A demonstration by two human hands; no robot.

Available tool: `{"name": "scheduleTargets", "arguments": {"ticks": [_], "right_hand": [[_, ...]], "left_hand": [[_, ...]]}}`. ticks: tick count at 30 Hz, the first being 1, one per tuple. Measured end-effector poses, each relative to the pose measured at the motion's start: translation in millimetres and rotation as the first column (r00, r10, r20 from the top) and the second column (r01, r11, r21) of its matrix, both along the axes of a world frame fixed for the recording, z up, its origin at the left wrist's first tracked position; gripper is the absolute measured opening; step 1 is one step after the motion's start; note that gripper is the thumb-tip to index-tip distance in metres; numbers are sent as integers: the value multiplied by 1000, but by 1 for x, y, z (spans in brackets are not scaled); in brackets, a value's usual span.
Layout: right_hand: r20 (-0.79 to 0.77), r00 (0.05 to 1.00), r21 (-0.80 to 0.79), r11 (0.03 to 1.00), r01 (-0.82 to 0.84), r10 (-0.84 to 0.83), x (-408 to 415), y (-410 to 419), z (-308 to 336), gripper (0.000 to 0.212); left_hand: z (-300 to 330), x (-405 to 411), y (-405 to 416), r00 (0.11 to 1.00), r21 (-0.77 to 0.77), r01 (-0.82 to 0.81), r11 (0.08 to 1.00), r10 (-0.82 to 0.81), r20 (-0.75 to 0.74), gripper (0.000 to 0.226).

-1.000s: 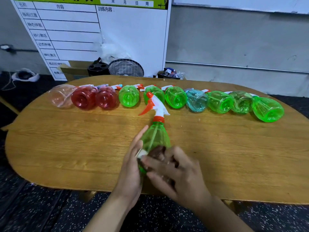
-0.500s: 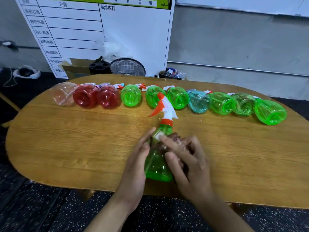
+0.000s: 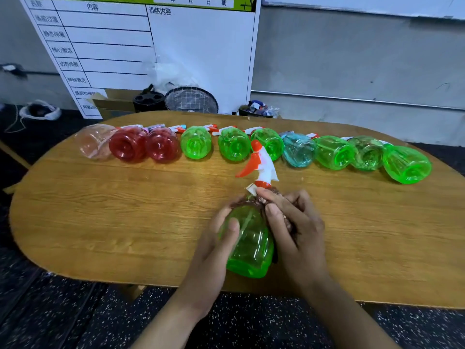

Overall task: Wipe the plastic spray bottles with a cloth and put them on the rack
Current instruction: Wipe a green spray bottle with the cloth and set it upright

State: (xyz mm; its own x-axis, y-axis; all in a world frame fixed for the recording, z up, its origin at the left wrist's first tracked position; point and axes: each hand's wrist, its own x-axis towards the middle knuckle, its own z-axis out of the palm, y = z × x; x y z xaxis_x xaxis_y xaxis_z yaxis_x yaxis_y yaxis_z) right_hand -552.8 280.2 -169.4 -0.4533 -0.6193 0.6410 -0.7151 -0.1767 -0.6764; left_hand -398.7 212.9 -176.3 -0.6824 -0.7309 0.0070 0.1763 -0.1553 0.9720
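A green spray bottle (image 3: 249,245) with a white and orange trigger head (image 3: 260,165) is tilted over the near edge of the wooden table (image 3: 100,217), its head pointing away from me. My left hand (image 3: 214,250) grips its body from the left, thumb across the front. My right hand (image 3: 292,222) holds a brown cloth (image 3: 254,202) wrapped around the bottle's shoulder and neck. Most of the cloth is hidden under my fingers.
Several spray bottles lie in a row along the far side: a clear pink bottle (image 3: 94,142), two red bottles (image 3: 128,146), green bottles (image 3: 196,146), a blue bottle (image 3: 298,149), more green bottles out to the right end (image 3: 407,165). A whiteboard (image 3: 151,46), a cardboard box (image 3: 113,102) and a wire basket (image 3: 191,100) stand behind the table.
My right hand with the cloth has slid from the bottle's base up to its neck. The bottle has shifted slightly right, and my left hand has moved down its body.
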Motion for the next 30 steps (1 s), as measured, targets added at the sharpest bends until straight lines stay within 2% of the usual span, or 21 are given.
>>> {"name": "scheduleTargets", "arguments": {"ticks": [3, 5, 9, 13, 17, 19, 22, 24, 27, 29, 30], "right_hand": [[32, 999, 22, 999, -39, 39, -2, 2, 2, 32], [119, 991, -6, 998, -57, 57, -1, 1, 2, 32], [345, 937, -59, 998, -39, 57, -1, -4, 0, 34], [340, 938, -45, 997, -62, 74, 1, -3, -2, 34], [323, 944, 2, 997, -73, 68, 1, -5, -1, 32], [258, 964, 39, 997, -74, 61, 2, -4, 0, 33], [3, 997, 98, 992, -77, 77, 9, 2, -2, 34], [-185, 972, 116, 986, -124, 144, 17, 7, -7, 34], [-446, 870, 90, 977, -193, 213, 22, 11, -12, 32], [-521, 832, 49, 979, -196, 192, 21, 12, -12, 31], [-494, 850, 30, 981, -192, 182, 20, 12, -12, 31]], "left_hand": [[4, -1, 3, 997, -27, 68, 997, -68, -24, 78], [6, -4, 5, 997, -12, 63, 998, -64, -53, 83], [2, -7, 3, 995, 48, 3, 999, 2, -99, 71], [-2, -4, 5, 995, 55, 36, 998, -31, -99, 54], [-9, -6, 5, 998, -33, -16, 999, 14, -55, 48], [-10, -7, 3, 998, -37, -59, 998, 58, -39, 48], [-11, -2, -3, 995, -40, -102, 994, 102, -16, 44], [-6, 2, -6, 992, -28, -127, 991, 127, -16, 41], [5, 4, -5, 990, 27, -123, 992, 124, -64, 44], [8, 5, -4, 987, 32, -135, 990, 137, -79, 47], [8, 4, -4, 987, 18, -137, 990, 138, -78, 45]]}}
